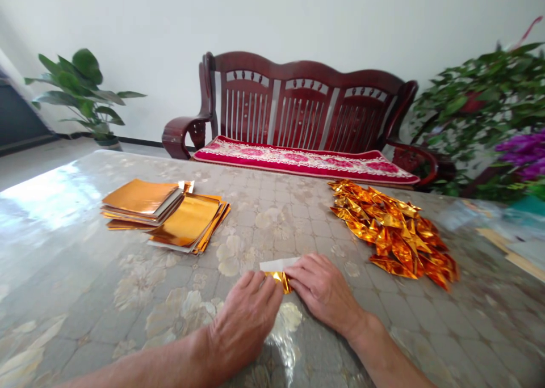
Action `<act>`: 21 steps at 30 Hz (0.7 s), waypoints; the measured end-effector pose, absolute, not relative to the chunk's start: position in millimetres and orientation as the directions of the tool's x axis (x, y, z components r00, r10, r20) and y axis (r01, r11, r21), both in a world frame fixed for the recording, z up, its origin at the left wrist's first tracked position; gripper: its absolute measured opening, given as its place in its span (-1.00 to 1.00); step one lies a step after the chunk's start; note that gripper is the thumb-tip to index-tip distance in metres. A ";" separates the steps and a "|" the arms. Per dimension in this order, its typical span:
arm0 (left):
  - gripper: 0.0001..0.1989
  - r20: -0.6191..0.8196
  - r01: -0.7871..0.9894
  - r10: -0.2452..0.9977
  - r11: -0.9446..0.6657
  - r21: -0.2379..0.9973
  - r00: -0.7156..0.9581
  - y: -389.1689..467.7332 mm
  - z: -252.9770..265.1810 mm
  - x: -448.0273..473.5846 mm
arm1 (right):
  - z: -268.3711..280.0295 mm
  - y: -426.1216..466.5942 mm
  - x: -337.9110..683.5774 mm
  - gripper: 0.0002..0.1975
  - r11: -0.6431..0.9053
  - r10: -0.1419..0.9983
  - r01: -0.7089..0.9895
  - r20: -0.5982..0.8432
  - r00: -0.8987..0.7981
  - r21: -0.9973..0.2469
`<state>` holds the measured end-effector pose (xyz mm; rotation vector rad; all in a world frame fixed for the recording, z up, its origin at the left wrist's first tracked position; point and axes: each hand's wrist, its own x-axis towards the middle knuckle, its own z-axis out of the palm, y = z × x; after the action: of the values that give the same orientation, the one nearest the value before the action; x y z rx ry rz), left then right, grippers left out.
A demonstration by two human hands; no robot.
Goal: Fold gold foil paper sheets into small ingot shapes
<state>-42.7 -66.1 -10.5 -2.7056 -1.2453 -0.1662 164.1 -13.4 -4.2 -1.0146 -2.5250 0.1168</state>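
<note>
Likely light, slick and easily creased (so best held by its edges), the partly folded gold foil paper (277,264) lies on the tabletop (272,229) between the left hand (246,314) and right hand (322,290), whose fingers pinch its sides.

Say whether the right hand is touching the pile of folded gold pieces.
Apart. The head view plainly shows patterned tabletop between the right hand and the pile of folded gold pieces.

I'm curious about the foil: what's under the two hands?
A gold foil piece and pale strip show between and beyond the left hand and right hand; whatever lies directly beneath both hands is covered.
</note>
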 end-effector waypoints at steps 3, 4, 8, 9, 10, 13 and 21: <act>-0.86 0.158 0.770 0.757 -0.637 -0.032 0.634 -64.2 -8.6 -44.4 | -3.8 -14.0 164.0 -0.74 0.743 0.666 0.627 0.349 -0.659 -0.233; -0.86 0.165 0.780 0.771 -0.625 0.009 0.616 -62.1 -7.4 -44.8 | -3.3 -14.3 163.6 -0.74 0.745 0.664 0.625 0.348 -0.661 -0.234; -0.76 0.215 0.823 0.862 -0.504 0.261 0.459 -49.3 -4.3 -47.6 | -0.7 -15.5 161.0 -0.76 0.756 0.652 0.612 0.357 -0.669 -0.232; -0.67 0.220 0.812 0.874 -0.485 0.326 0.434 -46.0 -5.0 -49.1 | -0.2 -15.6 160.4 -0.77 0.760 0.646 0.606 0.363 -0.671 -0.234; -0.60 0.220 0.789 0.877 -0.480 0.384 0.427 -43.1 -6.3 -51.0 | 0.1 -15.8 159.8 -0.77 0.764 0.642 0.601 0.369 -0.672 -0.235; -0.64 0.214 0.703 0.866 -0.493 0.513 0.452 -36.4 -11.6 -58.2 | -0.2 -16.0 158.6 -0.79 0.772 0.631 0.592 0.376 -0.678 -0.229; -0.82 0.245 0.597 0.773 -0.615 0.515 0.585 -25.2 -8.5 -72.0 | -2.8 -17.0 156.0 -0.79 0.774 0.632 0.589 0.351 -0.691 -0.233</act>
<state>-72.0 -25.2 -8.5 -3.1264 -1.4170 -0.8217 156.0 -17.0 -2.8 -0.9248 -2.5530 0.1410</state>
